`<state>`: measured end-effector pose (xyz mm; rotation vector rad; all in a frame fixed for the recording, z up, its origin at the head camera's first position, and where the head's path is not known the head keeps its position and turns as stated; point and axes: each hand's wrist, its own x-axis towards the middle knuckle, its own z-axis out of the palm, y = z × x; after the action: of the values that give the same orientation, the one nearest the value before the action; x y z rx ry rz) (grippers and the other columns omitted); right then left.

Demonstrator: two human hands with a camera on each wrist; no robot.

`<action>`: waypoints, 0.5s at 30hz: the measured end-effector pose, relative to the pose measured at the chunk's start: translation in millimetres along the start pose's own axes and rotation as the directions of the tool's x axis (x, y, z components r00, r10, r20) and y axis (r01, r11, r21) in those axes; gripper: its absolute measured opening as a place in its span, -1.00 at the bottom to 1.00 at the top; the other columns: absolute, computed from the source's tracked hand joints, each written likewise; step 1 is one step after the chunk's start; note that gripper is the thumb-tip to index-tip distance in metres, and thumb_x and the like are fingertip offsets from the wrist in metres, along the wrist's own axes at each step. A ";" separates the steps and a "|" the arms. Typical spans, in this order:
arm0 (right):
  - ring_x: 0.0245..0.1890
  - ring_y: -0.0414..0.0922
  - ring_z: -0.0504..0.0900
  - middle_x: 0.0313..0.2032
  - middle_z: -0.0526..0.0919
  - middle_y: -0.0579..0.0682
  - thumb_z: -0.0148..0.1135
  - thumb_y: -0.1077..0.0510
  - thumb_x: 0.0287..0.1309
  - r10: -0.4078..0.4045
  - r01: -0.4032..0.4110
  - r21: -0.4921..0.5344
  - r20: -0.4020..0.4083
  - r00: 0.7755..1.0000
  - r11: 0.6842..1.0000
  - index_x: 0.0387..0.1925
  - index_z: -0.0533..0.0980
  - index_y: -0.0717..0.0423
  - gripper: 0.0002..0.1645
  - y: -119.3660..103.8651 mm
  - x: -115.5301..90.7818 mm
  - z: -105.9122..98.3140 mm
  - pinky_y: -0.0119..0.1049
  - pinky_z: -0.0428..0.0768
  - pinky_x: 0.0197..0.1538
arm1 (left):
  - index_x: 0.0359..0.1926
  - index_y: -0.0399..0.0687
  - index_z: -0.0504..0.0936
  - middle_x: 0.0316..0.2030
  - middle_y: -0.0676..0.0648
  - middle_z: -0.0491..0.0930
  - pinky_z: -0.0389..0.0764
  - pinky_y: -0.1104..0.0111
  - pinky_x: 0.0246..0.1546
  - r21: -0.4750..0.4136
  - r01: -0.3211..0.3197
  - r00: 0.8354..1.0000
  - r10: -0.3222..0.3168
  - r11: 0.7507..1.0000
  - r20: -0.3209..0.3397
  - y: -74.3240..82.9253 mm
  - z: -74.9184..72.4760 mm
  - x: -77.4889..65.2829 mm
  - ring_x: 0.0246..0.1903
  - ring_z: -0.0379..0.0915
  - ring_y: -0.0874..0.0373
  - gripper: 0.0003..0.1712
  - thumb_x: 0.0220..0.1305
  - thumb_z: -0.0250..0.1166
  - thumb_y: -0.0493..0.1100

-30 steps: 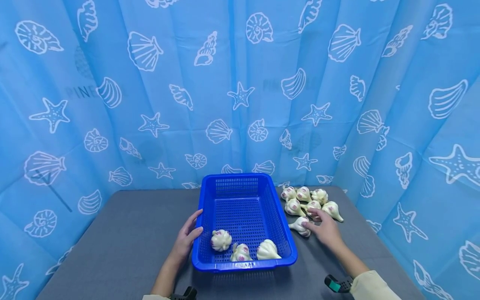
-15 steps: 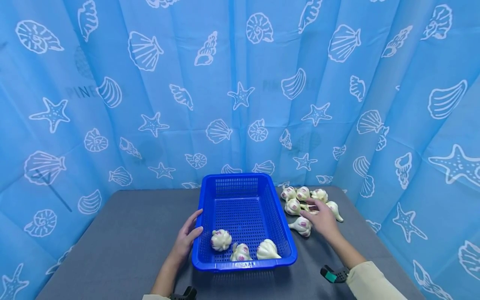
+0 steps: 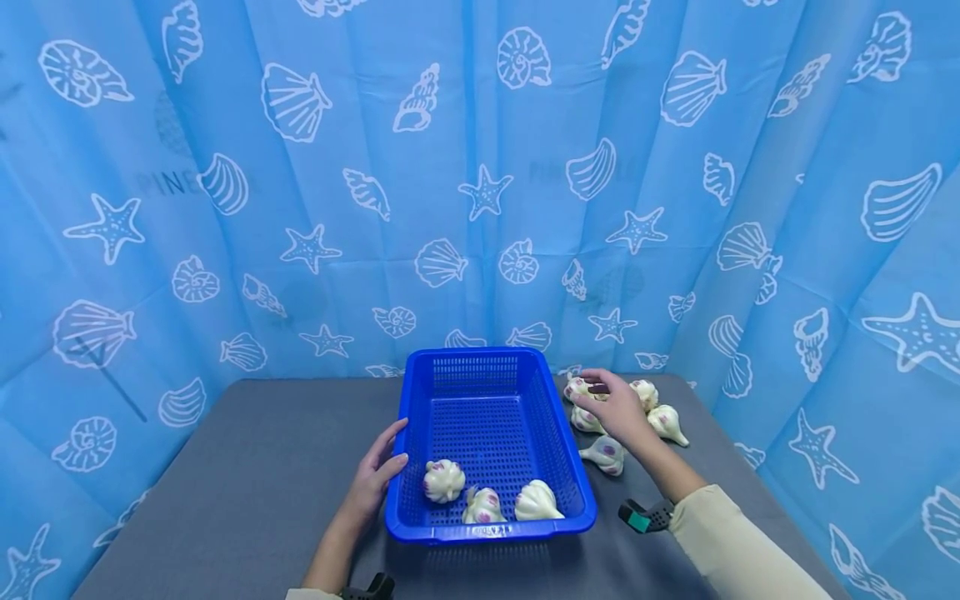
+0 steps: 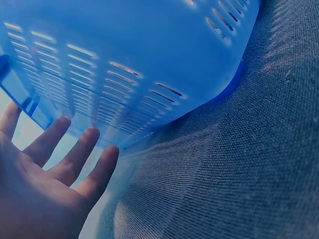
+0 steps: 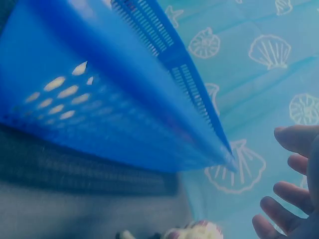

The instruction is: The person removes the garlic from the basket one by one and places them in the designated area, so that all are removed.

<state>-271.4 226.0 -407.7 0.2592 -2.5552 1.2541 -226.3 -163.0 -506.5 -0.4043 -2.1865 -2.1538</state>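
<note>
Garlic bulbs [image 3: 606,457] under and beside the spread right hand [image 3: 618,408], left hand [image 3: 371,477] spread against the blue basket [image 3: 491,532]

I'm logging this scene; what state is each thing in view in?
Blue basket: upright, partly filled
Garlic inside basket: three whole bulbs, lying loose
Garlic outside basket: whole bulbs, partly hidden
Left grip: fingers against basket's side
Right grip: over outside garlic, apparently holding nothing
Curtain: hanging in folds

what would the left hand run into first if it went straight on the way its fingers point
The left hand would meet the left side of the blue basket first; its fingertips seem right at that side, though exact contact is hard to judge.
</note>
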 end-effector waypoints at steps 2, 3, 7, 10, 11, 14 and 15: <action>0.03 0.26 0.54 0.05 0.56 0.32 0.32 0.14 0.21 -0.007 0.006 0.031 0.019 1.000 0.999 0.13 0.48 0.29 -0.50 -6.0 2.7 3.7 0.07 0.57 -0.04 | 0.45 0.07 0.22 0.39 -0.32 0.16 0.36 -0.22 0.10 -0.006 -0.006 1.000 0.006 1.000 0.003 -0.9 -0.2 0.4 0.29 0.17 -0.36 -0.37 0.40 0.10 -0.12; 0.03 0.27 0.54 0.05 0.56 0.31 0.32 0.13 0.22 -0.005 0.003 0.047 0.029 1.000 0.999 0.13 0.48 0.28 -0.50 -9.1 4.0 5.6 0.07 0.56 -0.02 | 0.45 0.07 0.22 0.39 -0.32 0.16 0.36 -0.22 0.10 -0.005 -0.006 1.000 0.006 1.000 0.002 -1.0 -0.2 0.3 0.29 0.17 -0.35 -0.38 0.40 0.10 -0.12; 0.05 0.26 0.53 0.06 0.55 0.31 0.31 0.14 0.22 -0.006 0.000 0.084 0.070 0.998 0.997 0.13 0.48 0.28 -0.51 -19.8 8.8 14.2 0.09 0.52 0.03 | 0.45 0.08 0.22 0.39 -0.31 0.17 0.38 -0.21 0.10 -0.014 -0.003 1.000 0.003 1.000 0.001 -2.1 -0.4 0.9 0.28 0.19 -0.35 -0.37 0.40 0.10 -0.12; 0.06 0.25 0.53 0.08 0.54 0.33 0.30 0.13 0.23 -0.015 0.005 0.090 0.112 0.994 0.996 0.14 0.48 0.28 -0.50 -24.4 13.2 21.0 0.09 0.52 0.04 | 0.45 0.07 0.23 0.38 -0.31 0.19 0.40 -0.18 0.09 -0.029 -0.004 1.000 0.004 1.000 -0.001 -1.8 -0.5 1.2 0.28 0.20 -0.34 -0.38 0.40 0.10 -0.15; 0.06 0.25 0.53 0.09 0.53 0.34 0.30 0.13 0.22 -0.020 0.008 0.098 0.127 0.992 0.995 0.14 0.48 0.28 -0.50 -25.6 14.6 23.2 0.08 0.52 0.05 | 0.45 0.06 0.24 0.38 -0.32 0.19 0.40 -0.17 0.09 -0.032 -0.006 1.000 0.006 0.999 -0.001 -2.0 -0.6 1.3 0.27 0.20 -0.34 -0.38 0.40 0.10 -0.16; 0.06 0.25 0.54 0.11 0.51 0.35 0.29 0.14 0.23 -0.035 0.011 0.130 0.183 0.982 0.991 0.15 0.46 0.27 -0.50 -29.5 18.2 28.4 0.07 0.54 0.04 | 0.44 0.05 0.25 0.37 -0.33 0.20 0.41 -0.16 0.09 -0.045 -0.008 1.000 0.008 0.999 -0.001 -2.6 -1.0 1.6 0.27 0.21 -0.34 -0.38 0.39 0.10 -0.18; 0.06 0.23 0.55 0.12 0.51 0.33 0.29 0.13 0.23 -0.040 0.014 0.131 0.201 0.979 0.991 0.16 0.46 0.26 -0.49 -30.6 19.3 30.1 0.05 0.55 0.03 | 0.44 0.06 0.25 0.37 -0.32 0.21 0.41 -0.16 0.09 -0.046 -0.006 1.000 0.006 0.999 -0.001 -3.1 -1.2 1.6 0.26 0.21 -0.34 -0.38 0.39 0.11 -0.18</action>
<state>-286.2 182.8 -396.2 0.4708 -2.6300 1.4539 -228.7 -164.0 -509.2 -0.4118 -2.1358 -2.2040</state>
